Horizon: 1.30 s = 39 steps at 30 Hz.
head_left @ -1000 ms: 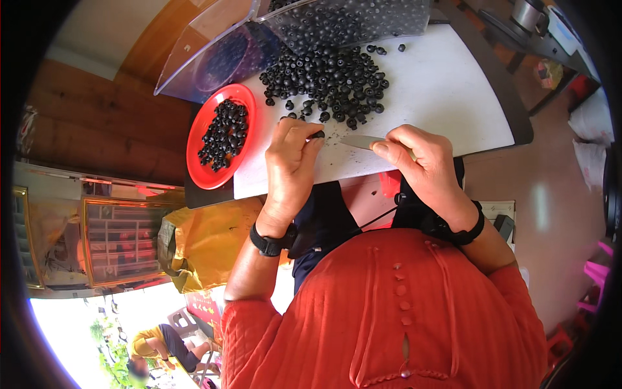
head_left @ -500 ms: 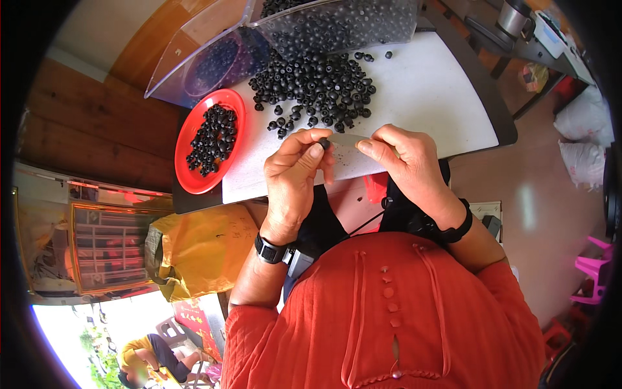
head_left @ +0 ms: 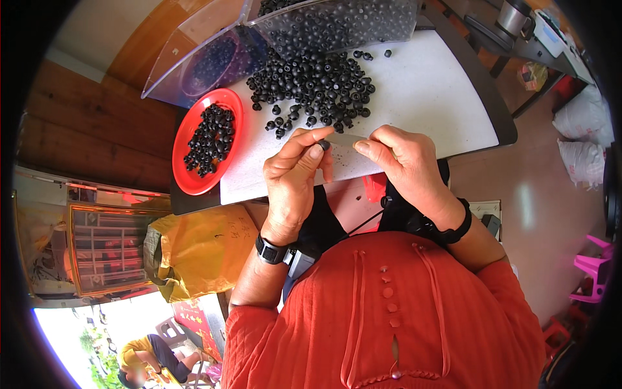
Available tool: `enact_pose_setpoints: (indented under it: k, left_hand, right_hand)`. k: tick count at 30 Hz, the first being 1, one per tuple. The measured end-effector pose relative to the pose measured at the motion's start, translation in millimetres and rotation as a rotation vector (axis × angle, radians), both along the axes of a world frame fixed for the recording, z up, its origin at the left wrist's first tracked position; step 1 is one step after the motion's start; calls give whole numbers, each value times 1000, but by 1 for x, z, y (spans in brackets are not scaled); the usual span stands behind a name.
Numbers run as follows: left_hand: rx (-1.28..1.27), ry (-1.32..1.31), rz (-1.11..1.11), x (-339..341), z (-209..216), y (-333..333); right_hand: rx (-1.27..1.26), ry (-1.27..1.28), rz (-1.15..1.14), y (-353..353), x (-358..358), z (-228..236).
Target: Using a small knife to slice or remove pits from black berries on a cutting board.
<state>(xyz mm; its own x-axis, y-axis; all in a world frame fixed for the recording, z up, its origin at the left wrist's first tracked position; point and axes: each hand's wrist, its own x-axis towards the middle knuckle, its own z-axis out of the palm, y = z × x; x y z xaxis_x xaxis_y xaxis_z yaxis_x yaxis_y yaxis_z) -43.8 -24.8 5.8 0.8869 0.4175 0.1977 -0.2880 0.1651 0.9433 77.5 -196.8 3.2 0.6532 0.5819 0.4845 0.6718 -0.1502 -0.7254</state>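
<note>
Over the near edge of the white tabletop (head_left: 440,110), my left hand (head_left: 289,185) pinches a small round black part (head_left: 324,144) between thumb and fingers. My right hand (head_left: 414,162) grips a thin grey blade (head_left: 345,139) between thumb and forefinger, its far end at the black part. Whether the edge cuts into the part is too small to tell. Beyond my hands lies a loose pile of similar black parts (head_left: 311,84). To the left, a red plate (head_left: 183,180) holds several more of them. Dark crumbs are scattered on the white surface below my hands.
A clear plastic bin (head_left: 389,39) with black parts stands behind the pile. A yellow bag (head_left: 207,249) sits below the table's left side. White sacks (head_left: 580,162) and a pink stool (head_left: 591,275) are at the right. Another person (head_left: 152,356) sits at lower left.
Almost nothing differs: both hands keep their grips and stay in place. The plate and pile appear shifted very slightly left in the picture.
</note>
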Motion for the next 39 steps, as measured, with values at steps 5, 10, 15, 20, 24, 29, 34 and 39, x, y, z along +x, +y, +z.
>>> enact_pose_setpoints:
  k: [5,10,15,20,24,29,34,39]
  left_hand:
    - [-8,-19,-1,1,-2,-1]
    - [11,-17,0,0,0,-4]
    - [93,-44,15,1,-3,-1]
    - [173,-41,37,1,-2,-1]
    - [177,-54,43,1,-4,0]
    - [119,-53,53,0,-6,-1]
    - [93,-28,52,0,-5,-3]
    - [93,-27,55,2,-3,-7]
  right_hand:
    - [-21,-4,17,-1,1,1]
    - [14,0,35,-1,1,3]
    - [-13,35,28,-1,0,3]
    - [-4,16,34,0,1,2]
    - [-16,-48,30,1,1,2]
    - [-33,-125,16,1,0,-1]
    - [-45,-169,13,0,-1,-1]
    - [83,43,26,-1,-1,-3]
